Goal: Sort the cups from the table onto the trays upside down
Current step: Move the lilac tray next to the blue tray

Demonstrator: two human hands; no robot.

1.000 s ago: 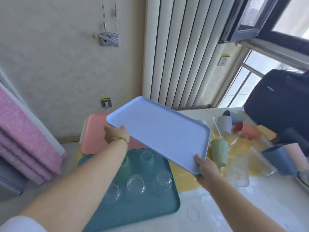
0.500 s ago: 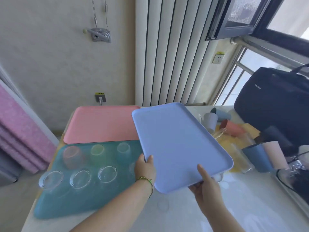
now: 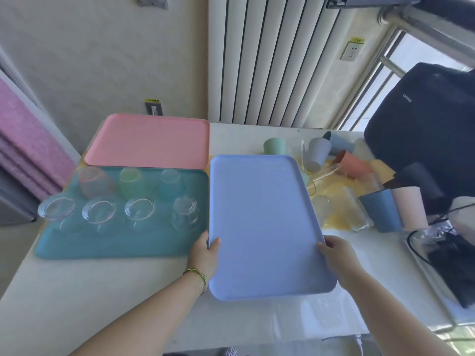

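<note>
Cups (image 3: 318, 154) beside held blue tray (image 3: 262, 222)

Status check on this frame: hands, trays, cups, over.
Left hand and right hand grip blue tray, empty. Teal tray holds inverted glasses. Pink tray bare. Loose cups crowd right side.

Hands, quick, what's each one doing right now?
Left hand: closed on the blue tray, left edge.
Right hand: closed on the same tray, right edge.
</note>
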